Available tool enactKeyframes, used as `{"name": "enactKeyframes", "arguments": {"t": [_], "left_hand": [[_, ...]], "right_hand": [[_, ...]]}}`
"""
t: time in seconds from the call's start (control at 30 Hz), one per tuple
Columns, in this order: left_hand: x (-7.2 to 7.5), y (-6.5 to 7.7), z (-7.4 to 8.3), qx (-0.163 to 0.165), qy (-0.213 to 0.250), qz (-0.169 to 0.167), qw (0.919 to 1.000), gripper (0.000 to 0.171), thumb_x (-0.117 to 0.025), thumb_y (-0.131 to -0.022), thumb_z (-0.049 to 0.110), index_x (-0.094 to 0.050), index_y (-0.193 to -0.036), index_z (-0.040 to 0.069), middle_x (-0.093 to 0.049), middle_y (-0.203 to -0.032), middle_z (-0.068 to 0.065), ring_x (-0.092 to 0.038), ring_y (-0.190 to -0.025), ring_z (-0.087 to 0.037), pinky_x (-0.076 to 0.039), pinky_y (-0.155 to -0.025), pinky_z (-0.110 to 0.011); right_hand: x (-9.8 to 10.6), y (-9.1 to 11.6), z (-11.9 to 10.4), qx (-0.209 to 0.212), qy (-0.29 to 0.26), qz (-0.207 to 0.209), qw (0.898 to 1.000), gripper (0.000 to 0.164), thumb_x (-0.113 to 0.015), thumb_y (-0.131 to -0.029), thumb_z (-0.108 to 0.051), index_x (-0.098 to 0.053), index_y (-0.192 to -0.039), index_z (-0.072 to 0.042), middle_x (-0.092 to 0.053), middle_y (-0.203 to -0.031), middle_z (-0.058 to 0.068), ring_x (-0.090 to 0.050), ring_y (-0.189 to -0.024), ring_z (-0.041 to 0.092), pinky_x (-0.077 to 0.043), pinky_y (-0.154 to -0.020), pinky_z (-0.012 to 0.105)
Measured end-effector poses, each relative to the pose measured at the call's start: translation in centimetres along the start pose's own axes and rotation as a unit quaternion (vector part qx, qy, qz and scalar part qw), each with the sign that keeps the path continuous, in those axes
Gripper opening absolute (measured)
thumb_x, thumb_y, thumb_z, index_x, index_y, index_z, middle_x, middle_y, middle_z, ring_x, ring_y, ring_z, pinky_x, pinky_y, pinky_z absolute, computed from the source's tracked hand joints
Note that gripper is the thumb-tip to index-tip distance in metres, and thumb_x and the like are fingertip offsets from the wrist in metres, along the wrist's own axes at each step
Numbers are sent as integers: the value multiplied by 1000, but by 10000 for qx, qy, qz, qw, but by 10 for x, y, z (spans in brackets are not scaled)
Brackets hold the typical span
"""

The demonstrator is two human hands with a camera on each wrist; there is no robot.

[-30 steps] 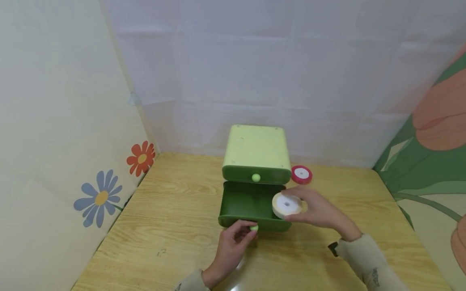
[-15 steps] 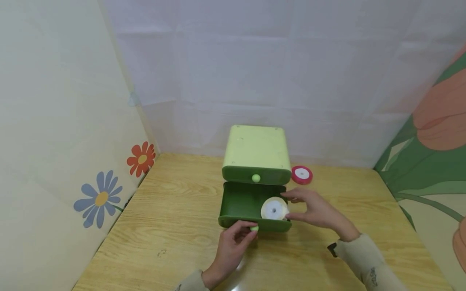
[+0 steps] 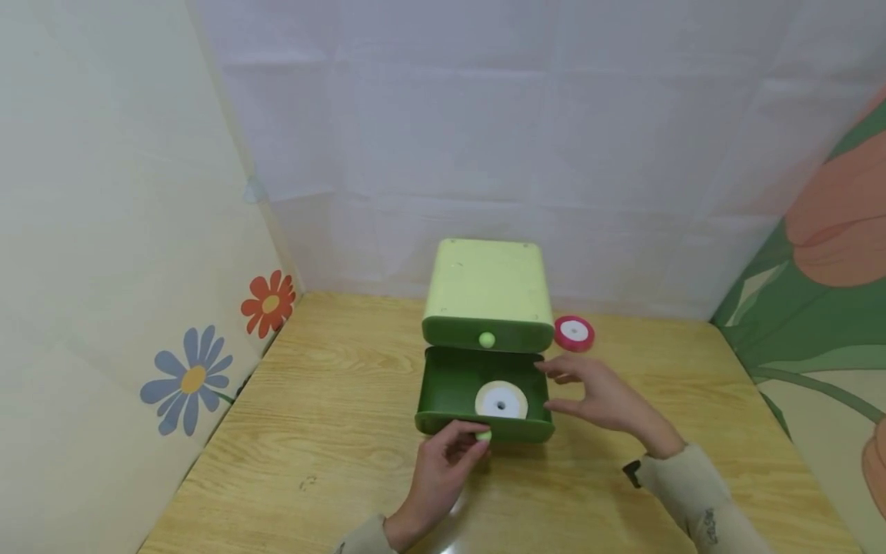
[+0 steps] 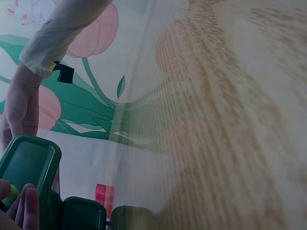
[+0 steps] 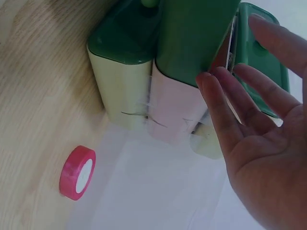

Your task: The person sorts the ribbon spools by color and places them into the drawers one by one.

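Note:
A roll of cream ribbon [image 3: 514,394] with a white core lies inside the pulled-out dark green drawer [image 3: 443,385], against its front wall. My left hand [image 3: 440,471] pinches the drawer's round light green knob [image 3: 484,435] between thumb and fingers. At the drawer's right edge is my right hand [image 3: 604,397], thumb and fingers spread apart and holding nothing. In the right wrist view the fingers [image 5: 216,105] of that hand are beside the drawer's side. The drawer belongs to a small cabinet [image 3: 490,281] with a pale yellow-green top, whose top drawer is closed.
A roll of deep pink ribbon [image 3: 574,333] sits on the wooden table [image 3: 332,385], right of the cabinet. Behind the cabinet hangs a white cloth backdrop [image 3: 443,138]. Flower-printed panels stand at left and right.
The right hand has let go of the cream ribbon roll, which slid left along the drawer floor. The right hand stays at the drawer's right edge. The left hand has kept its hold on the knob.

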State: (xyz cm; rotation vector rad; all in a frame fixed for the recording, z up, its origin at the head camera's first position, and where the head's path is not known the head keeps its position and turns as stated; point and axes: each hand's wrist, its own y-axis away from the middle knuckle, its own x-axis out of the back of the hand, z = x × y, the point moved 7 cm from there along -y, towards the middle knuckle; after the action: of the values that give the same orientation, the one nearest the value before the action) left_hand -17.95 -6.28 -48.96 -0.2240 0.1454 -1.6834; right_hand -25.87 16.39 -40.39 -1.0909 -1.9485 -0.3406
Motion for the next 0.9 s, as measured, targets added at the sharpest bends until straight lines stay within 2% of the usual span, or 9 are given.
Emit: {"name": "enactKeyframes", "arguments": {"t": [0.2,0.3,0.43,0.53,0.67,0.77,0.9], "left_hand": [[0,0,1,-44,-1,-8,10000,15,-74,-97,16,-73,-111,14,-76,-96,-20,-75,-85,-33,-65,-76,-35],[0,0,0,-47,10,-16,10000,15,-74,-97,16,-73,-112,14,-76,-97,-20,-75,-85,-33,-65,-77,-37],[0,0,-1,-20,31,-50,10000,15,-73,-97,17,-73,-112,14,-75,-98,-21,-76,-86,-32,-65,-78,-40],[0,-1,-2,-4,39,-84,10000,15,-73,-97,19,-73,-112,15,-75,-99,-21,-76,-87,-32,-65,-78,-41],[0,-1,-1,-22,14,-85,10000,15,-73,-98,19,-73,-113,15,-75,-98,-21,-76,-86,-32,-65,-78,-41],[1,0,0,-54,-15,-66,10000,15,-73,-97,18,-73,-112,15,-76,-97,-21,-76,-85,-33,-65,-77,-41],[0,0,2,-84,-31,-69,9999,15,-73,-97,18,-73,-112,14,-76,-97,-20,-75,-85,-32,-65,-76,-41]], "right_hand": [[13,-3,-5,66,92,301,9995,52,-84,-89,-15,-64,-136,-5,-70,-133,12,-69,-115,31,-61,-95,49],[25,-5,-13,257,269,682,9970,47,-82,-90,-12,-67,-134,-8,-71,-129,9,-70,-110,29,-62,-92,47],[45,-9,-23,501,508,1395,9876,42,-80,-91,-9,-69,-131,-10,-73,-122,7,-72,-100,22,-63,-85,45],[58,-14,-27,524,550,1851,9798,45,-80,-91,-9,-67,-134,-9,-71,-126,9,-70,-105,24,-61,-91,51],[69,-25,-26,374,559,2177,9737,55,-81,-91,-11,-60,-142,-11,-63,-138,13,-61,-123,34,-52,-102,64],[71,-34,-24,393,586,2247,9719,61,-81,-91,-13,-56,-147,-12,-57,-145,14,-53,-133,37,-46,-108,68],[65,-47,-21,542,594,2035,9758,69,-79,-92,-17,-49,-154,-17,-47,-158,11,-42,-145,37,-38,-115,68]]}}
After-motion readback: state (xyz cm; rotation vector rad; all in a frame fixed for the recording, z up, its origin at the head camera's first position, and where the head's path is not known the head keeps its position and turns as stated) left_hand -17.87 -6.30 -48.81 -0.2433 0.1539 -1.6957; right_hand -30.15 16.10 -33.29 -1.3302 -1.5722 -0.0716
